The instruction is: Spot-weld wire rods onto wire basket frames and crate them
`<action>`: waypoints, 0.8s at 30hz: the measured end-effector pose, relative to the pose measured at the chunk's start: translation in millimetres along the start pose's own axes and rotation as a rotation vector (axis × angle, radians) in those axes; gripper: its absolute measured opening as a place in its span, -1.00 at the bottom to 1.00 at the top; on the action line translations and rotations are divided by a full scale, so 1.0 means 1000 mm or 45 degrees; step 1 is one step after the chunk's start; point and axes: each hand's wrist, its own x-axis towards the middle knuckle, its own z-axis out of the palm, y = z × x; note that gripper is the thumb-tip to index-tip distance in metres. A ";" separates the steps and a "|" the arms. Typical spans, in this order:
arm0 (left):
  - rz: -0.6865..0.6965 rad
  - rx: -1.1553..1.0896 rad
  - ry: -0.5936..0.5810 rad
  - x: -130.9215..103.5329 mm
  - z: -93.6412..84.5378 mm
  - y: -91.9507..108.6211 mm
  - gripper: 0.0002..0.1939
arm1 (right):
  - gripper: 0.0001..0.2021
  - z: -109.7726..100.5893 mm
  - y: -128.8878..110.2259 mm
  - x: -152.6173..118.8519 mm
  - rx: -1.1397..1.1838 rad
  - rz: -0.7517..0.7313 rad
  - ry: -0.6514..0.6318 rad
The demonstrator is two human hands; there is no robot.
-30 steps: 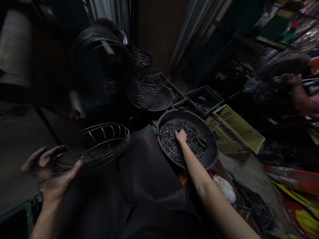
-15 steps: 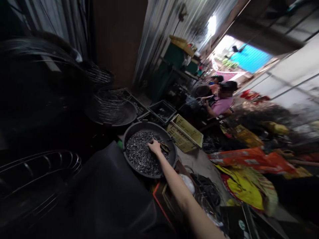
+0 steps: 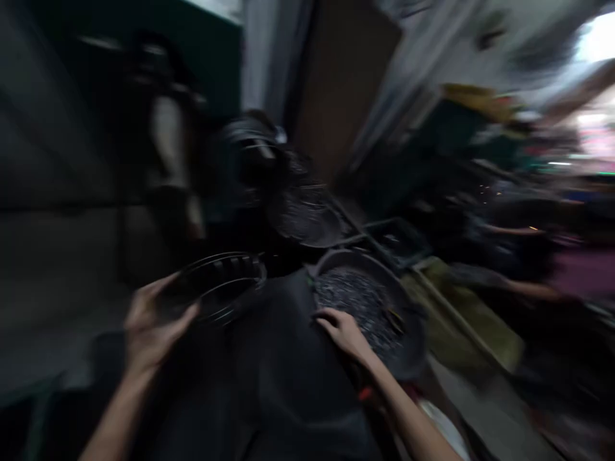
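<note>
My left hand is at the left with thumb and fingers spread, beside a round wire frame of curved metal rods; whether it touches the frame is blurred. My right hand is at the near left rim of a dark round basin, its fingers curled together; anything between them is too small to make out. Many small metal pieces fill the basin, and a tool with yellow-and-black handles lies on them. Dark cloth covers my lap.
Behind the basin stand a second round pan and a green crate. A yellow crate is to its right. Another person's arm shows at the right, blurred. A brown panel stands at the back.
The view has swung left and blurred. My right hand has moved from the middle of the metal pieces to the basin's near left rim. My left hand has come into view beside the wire frame.
</note>
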 end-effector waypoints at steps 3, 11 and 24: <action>0.014 0.100 -0.086 -0.003 -0.013 0.012 -0.48 | -0.65 0.020 0.031 -0.006 -0.433 -0.162 0.051; -0.095 0.197 -0.202 0.006 -0.022 0.014 -0.45 | -0.76 0.007 0.021 0.021 -0.555 -0.201 -0.180; 0.008 0.177 -0.408 0.011 -0.028 0.025 -0.43 | -0.66 0.076 -0.158 0.100 -0.479 -1.018 -0.286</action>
